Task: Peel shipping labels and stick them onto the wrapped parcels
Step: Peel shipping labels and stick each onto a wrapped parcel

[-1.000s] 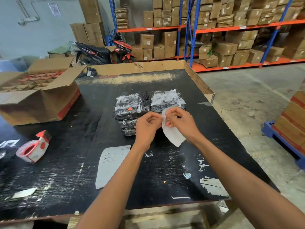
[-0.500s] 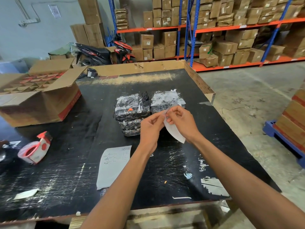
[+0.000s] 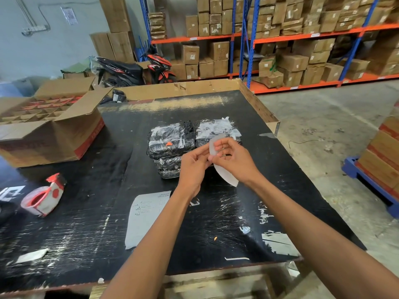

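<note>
White shipping label [image 3: 224, 174] held curled above the black table [image 3: 216, 223], pinched at its upper edge — lower part hangs free, top corner bent over. Wrapped parcels [image 3: 190, 143] just behind it: black bundles under clear film with white patches, two side by side on top of a lower one — the left top one carries a small orange mark.
</note>
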A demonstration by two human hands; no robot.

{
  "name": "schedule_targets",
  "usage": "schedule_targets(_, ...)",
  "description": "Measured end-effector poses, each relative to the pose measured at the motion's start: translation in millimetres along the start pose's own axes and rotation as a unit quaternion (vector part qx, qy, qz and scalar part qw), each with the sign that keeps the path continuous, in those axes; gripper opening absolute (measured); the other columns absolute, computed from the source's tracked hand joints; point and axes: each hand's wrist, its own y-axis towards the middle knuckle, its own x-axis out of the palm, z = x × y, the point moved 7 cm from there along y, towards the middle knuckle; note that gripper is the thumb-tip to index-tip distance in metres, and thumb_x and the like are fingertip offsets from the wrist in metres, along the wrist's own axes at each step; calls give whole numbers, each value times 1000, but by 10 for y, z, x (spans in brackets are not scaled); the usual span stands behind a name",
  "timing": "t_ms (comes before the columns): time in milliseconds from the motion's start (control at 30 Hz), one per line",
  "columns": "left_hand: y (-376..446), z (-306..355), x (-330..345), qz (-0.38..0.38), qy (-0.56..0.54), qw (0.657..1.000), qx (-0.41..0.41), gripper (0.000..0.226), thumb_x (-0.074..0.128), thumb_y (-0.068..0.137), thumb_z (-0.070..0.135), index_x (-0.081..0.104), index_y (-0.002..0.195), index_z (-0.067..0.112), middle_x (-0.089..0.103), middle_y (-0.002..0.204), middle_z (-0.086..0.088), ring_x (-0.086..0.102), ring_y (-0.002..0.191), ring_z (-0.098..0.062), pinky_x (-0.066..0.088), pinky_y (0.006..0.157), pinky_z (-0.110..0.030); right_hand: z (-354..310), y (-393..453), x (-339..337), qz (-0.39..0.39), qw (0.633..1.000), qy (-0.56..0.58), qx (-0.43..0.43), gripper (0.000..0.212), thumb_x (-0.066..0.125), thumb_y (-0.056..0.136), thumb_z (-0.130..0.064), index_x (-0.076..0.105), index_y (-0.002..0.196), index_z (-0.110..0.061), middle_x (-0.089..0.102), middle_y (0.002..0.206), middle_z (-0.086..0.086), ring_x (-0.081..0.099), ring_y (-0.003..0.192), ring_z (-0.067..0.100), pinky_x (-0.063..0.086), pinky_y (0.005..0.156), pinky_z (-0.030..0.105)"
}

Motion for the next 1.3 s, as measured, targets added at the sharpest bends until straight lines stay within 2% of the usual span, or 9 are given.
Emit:
schedule_targets(267,-3,25,-21,-2,17,1000,-1,43,46,97,-11,73,108,20,77,104,1,73,101,-14,57,83,-22,25,16,14,-17,1000,8,3,29,82,83,-20,65,107,-15,67,107,-3,67,92,15,57,93,37)
schedule_targets(400,4,20,-60,2,9,1000,1,29,50,101,0,72,114,12,78,105,-5,73,102,-19,58,85,-24,59,20,12,-27,998,49,24,25,80,85,-19,68,106,-13,70,108,3,68,97,19,54,99,45)
schedule_targets(600,21,31,-141,53,39,998,3,11,67,93,8,75,100,11,79,89,-11,75,86,-21,61,83,-32,21,7,23,-31,999,23,19,8,75,90,-21,70,93,-16,73,86,-4,69,83,15,55,90,38)
schedule_targets(733,10,21,-206,133,54,990,15,11,64,93,5,76,92,6,77,85,-13,74,82,-23,62,77,-32,27,6,29,9,998,-59,30,9,65,94,-19,64,91,-11,75,84,5,70,72,6,52,80,25)
schedule_targets(800,9,-13,-251,195,4,981,-3,14,62,93,2,73,84,6,74,81,-11,71,78,-21,61,70,-28,43,3,32,51,996,-50,45,8,61,94,-16,61,93,-8,74,88,8,70,72,5,50,73,17)
schedule_targets(967,8,-183,-328,285,-198,934,-81,10,60,94,5,70,91,5,74,78,-4,71,73,-15,58,64,-23,293,-26,8,130,980,83,129,8,55,97,-16,62,94,-12,71,91,4,71,80,12,57,92,38)
schedule_targets(1033,0,-199,-401,310,-207,925,-71,10,61,94,5,71,91,5,75,79,-3,72,76,-15,59,66,-23,346,-47,-15,139,976,95,138,9,53,98,-16,61,94,-15,69,86,0,68,80,12,57,89,36)
schedule_targets(1133,-12,-202,-539,357,-193,913,-44,12,63,94,7,72,85,7,74,85,-9,72,81,-18,60,69,-25,396,-73,-85,168,972,82,145,13,51,98,-17,56,86,-19,58,79,-5,54,73,10,44,71,26)
schedule_targets(1300,-2,-150,-701,411,-199,890,-14,18,70,92,15,71,78,5,72,83,-12,73,79,-18,60,69,-26,569,-110,-140,214,945,174,176,8,50,102,-12,58,99,-13,70,93,1,73,85,9,55,88,26)
